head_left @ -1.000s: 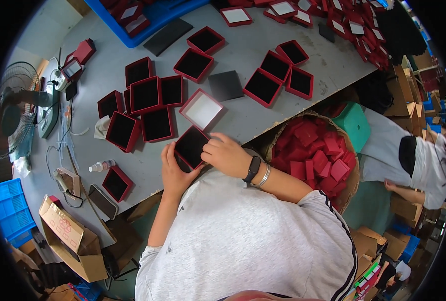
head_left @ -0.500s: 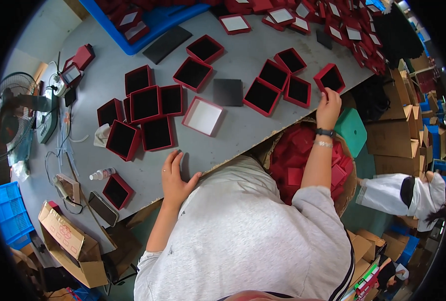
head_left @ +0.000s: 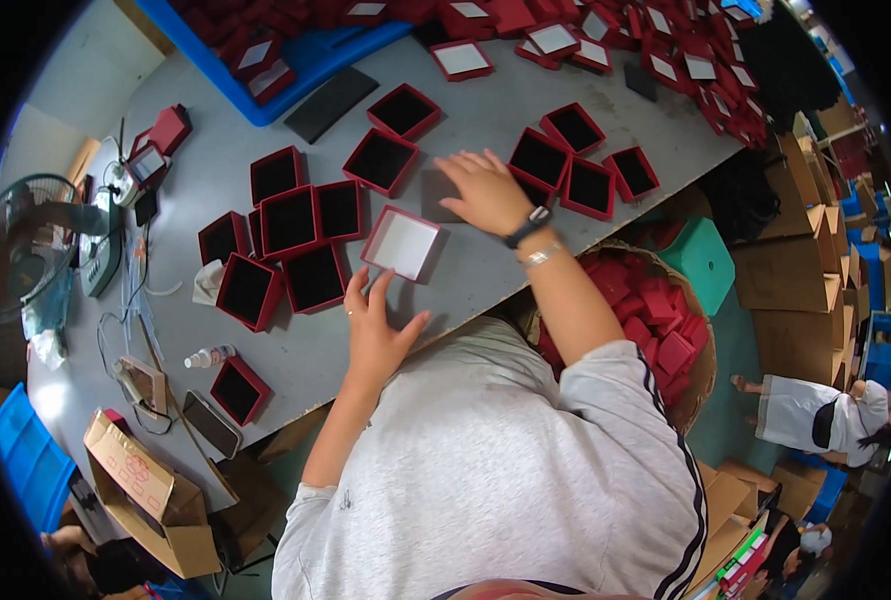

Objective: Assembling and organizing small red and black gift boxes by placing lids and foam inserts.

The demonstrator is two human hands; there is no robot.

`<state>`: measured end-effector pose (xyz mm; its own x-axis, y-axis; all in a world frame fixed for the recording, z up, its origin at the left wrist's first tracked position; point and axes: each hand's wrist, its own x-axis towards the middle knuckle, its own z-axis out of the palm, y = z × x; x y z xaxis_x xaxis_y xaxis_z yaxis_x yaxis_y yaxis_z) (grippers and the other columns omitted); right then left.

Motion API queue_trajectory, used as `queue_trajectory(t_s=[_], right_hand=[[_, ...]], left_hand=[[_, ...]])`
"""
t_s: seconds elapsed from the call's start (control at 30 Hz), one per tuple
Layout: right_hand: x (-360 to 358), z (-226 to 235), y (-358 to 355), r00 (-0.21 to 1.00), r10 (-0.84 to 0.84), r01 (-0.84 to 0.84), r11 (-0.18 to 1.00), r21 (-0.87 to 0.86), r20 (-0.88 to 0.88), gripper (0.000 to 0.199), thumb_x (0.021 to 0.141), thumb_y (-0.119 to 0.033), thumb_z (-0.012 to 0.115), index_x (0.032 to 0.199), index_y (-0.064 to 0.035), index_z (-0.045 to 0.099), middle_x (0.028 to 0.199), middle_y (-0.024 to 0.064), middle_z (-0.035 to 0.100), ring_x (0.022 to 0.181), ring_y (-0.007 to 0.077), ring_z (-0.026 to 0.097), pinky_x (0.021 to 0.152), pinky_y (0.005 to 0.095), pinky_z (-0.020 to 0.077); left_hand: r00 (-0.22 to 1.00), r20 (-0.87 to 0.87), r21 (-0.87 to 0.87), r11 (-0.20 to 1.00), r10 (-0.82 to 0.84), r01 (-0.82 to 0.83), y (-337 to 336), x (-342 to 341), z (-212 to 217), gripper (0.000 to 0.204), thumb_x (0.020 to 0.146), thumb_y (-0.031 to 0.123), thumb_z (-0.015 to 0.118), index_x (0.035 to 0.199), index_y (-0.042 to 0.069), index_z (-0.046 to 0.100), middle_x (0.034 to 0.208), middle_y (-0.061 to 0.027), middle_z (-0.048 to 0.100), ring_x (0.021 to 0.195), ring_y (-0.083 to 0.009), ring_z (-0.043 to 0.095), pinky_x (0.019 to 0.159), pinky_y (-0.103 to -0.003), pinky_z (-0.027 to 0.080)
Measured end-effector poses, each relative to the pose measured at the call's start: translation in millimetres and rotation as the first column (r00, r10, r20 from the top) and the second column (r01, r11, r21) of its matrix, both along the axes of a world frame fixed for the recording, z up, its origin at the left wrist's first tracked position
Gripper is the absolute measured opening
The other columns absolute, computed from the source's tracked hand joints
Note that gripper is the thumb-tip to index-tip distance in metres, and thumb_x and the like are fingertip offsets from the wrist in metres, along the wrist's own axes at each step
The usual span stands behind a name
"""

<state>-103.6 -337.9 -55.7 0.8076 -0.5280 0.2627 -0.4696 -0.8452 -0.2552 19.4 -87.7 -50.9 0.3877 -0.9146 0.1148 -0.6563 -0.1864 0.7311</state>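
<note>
My right hand [head_left: 487, 192] reaches over a flat black square pad [head_left: 433, 197], its fingers stretched out and covering part of the pad. Whether the fingertips touch it I cannot tell. Just left of the pad lies a red box half with a white inside [head_left: 402, 243]. My left hand [head_left: 378, 328] is close to that box's near edge, fingers spread and holding nothing. Red boxes with black insides stand in groups on both sides, such as one at the left [head_left: 290, 220] and one at the right [head_left: 632, 174].
A blue crate [head_left: 257, 112] and a heap of red boxes [head_left: 705, 70] fill the far side. Below the table edge is a carton of red pieces [head_left: 673, 352] beside a green stool [head_left: 702, 262]. A small bottle [head_left: 209, 357] and a phone [head_left: 212, 424] lie at left.
My right hand has left the rightmost black-lined box and swung left to the black pad. That box now sits against its group. My left hand has moved up toward the white-lined box half.
</note>
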Motion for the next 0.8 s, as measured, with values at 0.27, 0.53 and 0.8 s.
queue_trajectory(t_s=[0.27, 0.53, 0.8], right_hand=[[16, 4, 13, 0.978, -0.184, 0.145, 0.939, 0.310, 0.100, 0.043, 0.075, -0.012, 0.076, 0.115, -0.0042, 0.062, 0.109, 0.0131, 0.059, 0.107, 0.0339, 0.056, 0.097, 0.0424, 0.0430], [0, 21, 139, 0.952, -0.031, 0.002, 0.995, 0.097, 0.304, 0.041, 0.087, -0.005, 0.050, 0.127, 0.0027, 0.054, 0.132, 0.0207, 0.054, 0.124, 0.0371, 0.049, 0.101, 0.0415, 0.0431], [11, 16, 172, 0.926, 0.087, -0.213, 0.924, 0.318, 0.368, 0.044, 0.088, -0.011, 0.058, 0.129, 0.0026, 0.053, 0.137, 0.0234, 0.049, 0.128, 0.0388, 0.046, 0.106, 0.0433, 0.0403]], left_hand=[[0.956, 0.283, -0.146, 0.989, 0.077, -0.036, -31, 6, -40, 0.054, 0.064, 0.026, 0.089, 0.100, 0.004, 0.054, 0.142, -0.0305, 0.034, 0.128, -0.0473, 0.038, 0.103, -0.050, 0.038], [0.978, 0.061, -0.162, 0.968, 0.202, -0.190, -4, -16, -28, 0.101, 0.067, 0.020, 0.086, 0.143, -0.002, 0.024, 0.137, -0.0283, 0.035, 0.128, -0.0456, 0.036, 0.106, -0.049, 0.035], [0.982, 0.060, -0.204, 0.965, 0.181, -0.165, 2, -18, -44, 0.074, 0.085, 0.010, 0.063, 0.146, -0.003, 0.023, 0.140, -0.0304, 0.027, 0.127, -0.0461, 0.036, 0.105, -0.047, 0.034]])
